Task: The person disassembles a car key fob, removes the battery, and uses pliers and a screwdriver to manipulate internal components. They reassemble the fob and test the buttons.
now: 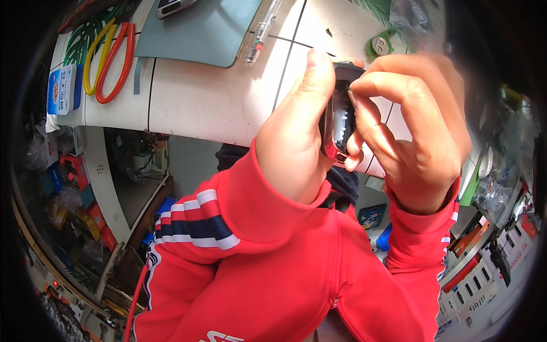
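Note:
In my left hand [303, 119] is a dark, glossy phone-like device [343, 122] with a reddish lower end, tilted on its edge above the table's front edge. My left thumb lies along its near-left side, and the fingers behind it are mostly hidden. My right hand [419, 114] is closed, with thumb and forefinger pinched at the device's upper right edge. Whatever sits between those fingertips is too small to make out. Other right fingertips touch the device's lower right side. Red sleeves cover both my forearms.
On the white tiled tabletop [199, 102] lie a grey-blue mat [199, 34], a tool with yellow and red looped handles [117, 62], a blue-and-white box [61, 91], a clear pen-like tube [262, 34] and a green round item [380, 44]. Cluttered shelves [80, 194] stand lower left.

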Tool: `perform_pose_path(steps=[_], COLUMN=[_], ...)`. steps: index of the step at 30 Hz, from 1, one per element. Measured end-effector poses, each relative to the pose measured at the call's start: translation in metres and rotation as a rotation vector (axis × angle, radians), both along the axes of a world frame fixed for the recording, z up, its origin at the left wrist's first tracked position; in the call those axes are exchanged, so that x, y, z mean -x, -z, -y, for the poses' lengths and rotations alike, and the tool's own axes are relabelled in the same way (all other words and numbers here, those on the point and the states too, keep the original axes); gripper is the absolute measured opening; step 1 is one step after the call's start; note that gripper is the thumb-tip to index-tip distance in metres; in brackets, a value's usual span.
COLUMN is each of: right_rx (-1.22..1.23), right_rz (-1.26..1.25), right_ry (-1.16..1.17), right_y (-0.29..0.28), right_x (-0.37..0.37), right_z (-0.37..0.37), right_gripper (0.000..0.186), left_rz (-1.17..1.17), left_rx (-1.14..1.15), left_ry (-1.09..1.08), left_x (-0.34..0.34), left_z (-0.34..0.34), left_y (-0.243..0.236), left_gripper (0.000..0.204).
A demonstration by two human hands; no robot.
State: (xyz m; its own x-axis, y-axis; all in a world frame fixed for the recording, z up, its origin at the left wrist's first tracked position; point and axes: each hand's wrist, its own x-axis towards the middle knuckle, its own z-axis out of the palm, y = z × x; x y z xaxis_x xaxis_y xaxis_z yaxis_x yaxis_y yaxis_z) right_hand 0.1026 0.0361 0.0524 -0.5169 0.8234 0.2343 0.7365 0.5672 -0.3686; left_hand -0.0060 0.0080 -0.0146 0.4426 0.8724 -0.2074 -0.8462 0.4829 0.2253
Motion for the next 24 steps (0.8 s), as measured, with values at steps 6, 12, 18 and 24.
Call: perform_pose_path(steps=[6,12,18,24], right_rx=[-0.057,-0.010,0.072,-0.130], right_rz=[-0.038,-0.275,-0.440,-0.384], right_ry=[-0.052,-0.048,0.157,0.391], right_y=[0.005,0.016,0.008,0.010], right_x=[-0.010,-0.026,-0.034,-0.083], right_z=[0.001,0.003,0.018,0.036], right_gripper=[0.023,0.024,0.023,0.019], left_rz=[0.005,-0.004,0.109,0.102], left_rx=[-0.032,0.078,0.205,0.194], left_ry=[-0.007,-0.002,0.094,0.138], left_x=[-0.002,-0.004,0.000,-0.002], left_z=[0.000,-0.001,-0.003,-0.001], left_y=[0.000,-0.010,-0.015,-0.009], left_gripper=[0.041,0.045,0.055,0.038])
